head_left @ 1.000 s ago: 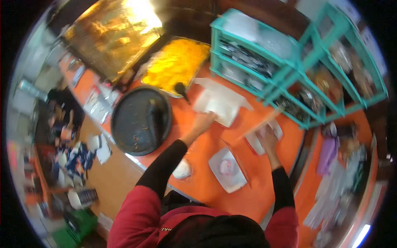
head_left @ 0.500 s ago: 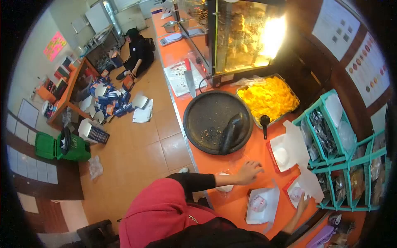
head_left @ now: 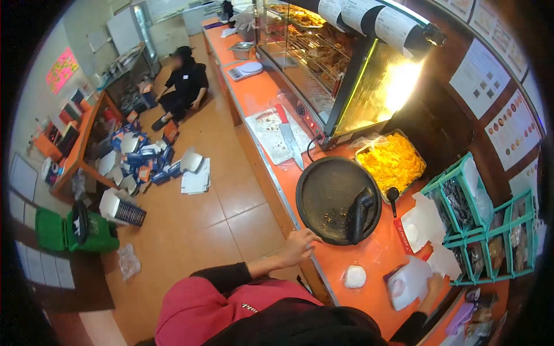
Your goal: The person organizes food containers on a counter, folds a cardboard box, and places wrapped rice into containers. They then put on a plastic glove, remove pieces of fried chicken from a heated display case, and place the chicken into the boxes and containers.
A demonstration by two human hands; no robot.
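My left hand point(head_left: 299, 247) is over the counter's front edge beside the dark stone mortar point(head_left: 323, 193). Its fingers are loosely bent and apart, with nothing in them. A dark pestle point(head_left: 359, 216) lies inside the mortar. On the right, my right hand point(head_left: 433, 288) grips the side of an open white food box point(head_left: 416, 277); a round wrapped portion point(head_left: 397, 286) sits in it. Behind it are another open red-and-white box point(head_left: 424, 228) and a partly hidden third. A white round packet point(head_left: 355, 277) lies on the orange counter between my hands.
A tray of yellow food point(head_left: 389, 161) with a black ladle point(head_left: 393, 199) sits behind the mortar. A knife point(head_left: 290, 138) lies on a white board point(head_left: 268, 138). Green racks point(head_left: 490, 230) stand right, a lit display case point(head_left: 323, 57) behind. A person point(head_left: 184, 86) sits on the floor among boxes.
My view has turned left. My left hand has moved from above the counter to its front edge. My right hand has shifted to the nearer box, which now sits closer to the other boxes.
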